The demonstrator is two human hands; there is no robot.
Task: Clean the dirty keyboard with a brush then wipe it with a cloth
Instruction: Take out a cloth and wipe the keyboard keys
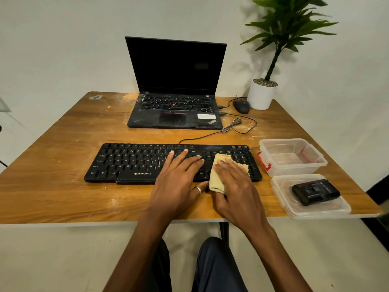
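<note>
So the keyboard (130, 161) sits flat mid way across the table (63, 186). Light, stiff plastic I'd guess, so it'll skate unless pinned, and the left hand (176, 186) lies flat on the keys, fingers straight. Right hand (237, 186) presses the soft yellow cloth (216, 182) onto the right-side keys, thumb hooked round its near fold. Front edge reads ZEBRONICS

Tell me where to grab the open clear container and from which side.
Probably the clear container by its right-end wall, from above right: the open top lets fingers hook the rim, and the keyboard crowds its red-clipped left end.
</note>
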